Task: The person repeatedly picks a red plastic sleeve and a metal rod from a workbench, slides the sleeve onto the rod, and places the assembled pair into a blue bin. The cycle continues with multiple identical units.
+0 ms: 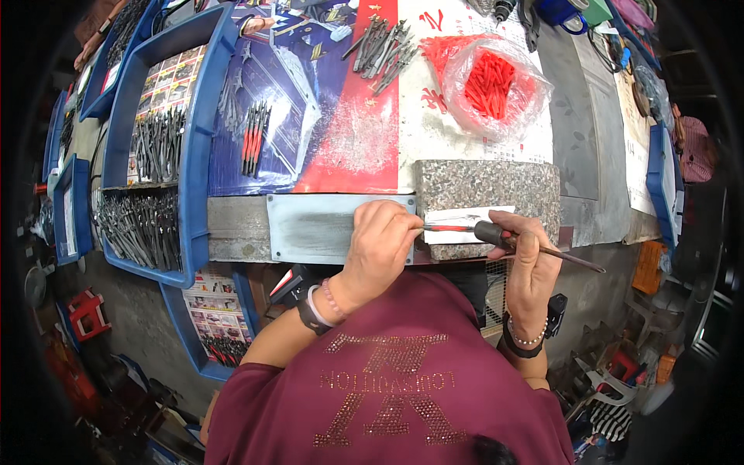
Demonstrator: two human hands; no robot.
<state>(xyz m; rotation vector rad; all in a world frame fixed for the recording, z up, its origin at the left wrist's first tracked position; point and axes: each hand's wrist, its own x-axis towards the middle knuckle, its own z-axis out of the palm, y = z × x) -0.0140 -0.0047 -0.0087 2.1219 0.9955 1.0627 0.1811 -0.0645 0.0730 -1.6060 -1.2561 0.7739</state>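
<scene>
My left hand [380, 239] pinches one end of a slim dark metal tool with a red middle [451, 229]. This slim tool lies level over a folded white paper [449, 215] on a speckled granite block [484, 182]. In my right hand [528, 252], closed around it, is a dark tool with a thick cylindrical end [490, 232] and a thin rod pointing down to the right. Its thick end meets or overlaps the slim tool's right end; whether they touch I cannot tell. Under my left hand is a scuffed grey-blue plate [310, 229].
A plastic bag of red sleeves [490, 85] stands behind the granite block. Several red-banded slim tools [254, 139] and a loose pile of dark ones [381, 48] lie farther back. A blue crate [198, 139] of dark metal pieces sits at left, another crate [182, 329] below it.
</scene>
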